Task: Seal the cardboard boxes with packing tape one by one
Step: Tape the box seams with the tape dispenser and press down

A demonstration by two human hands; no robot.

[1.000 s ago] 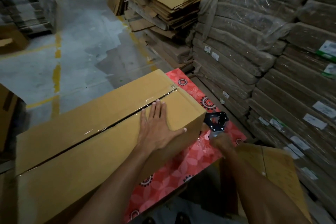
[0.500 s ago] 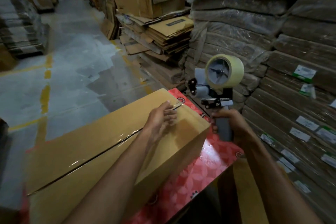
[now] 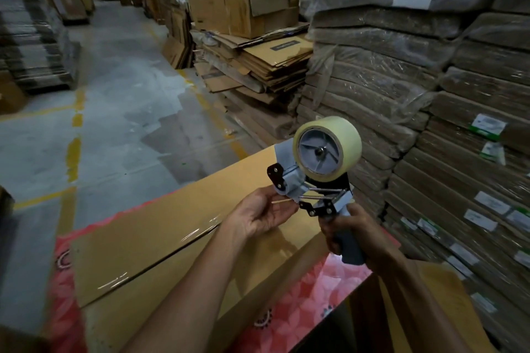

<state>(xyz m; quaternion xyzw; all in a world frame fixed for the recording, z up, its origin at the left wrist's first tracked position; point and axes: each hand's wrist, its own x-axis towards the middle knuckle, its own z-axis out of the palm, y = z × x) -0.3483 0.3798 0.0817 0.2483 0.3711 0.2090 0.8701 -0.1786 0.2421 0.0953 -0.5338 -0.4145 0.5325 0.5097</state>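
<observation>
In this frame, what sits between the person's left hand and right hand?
The lower front of the tape dispenser: the right hand holds its handle, the left hand pinches its front end. Head view, above the taped box.

Visible body: two arms, entering at the lower edge. Left hand (image 3: pixel 259 216) and right hand (image 3: pixel 354 231): bare. Left forearm (image 3: pixel 195 281) and right forearm (image 3: pixel 415 295): bare along their full visible length. Clothing cannot be determined, as both arms leave the frame near the elbow.
</observation>
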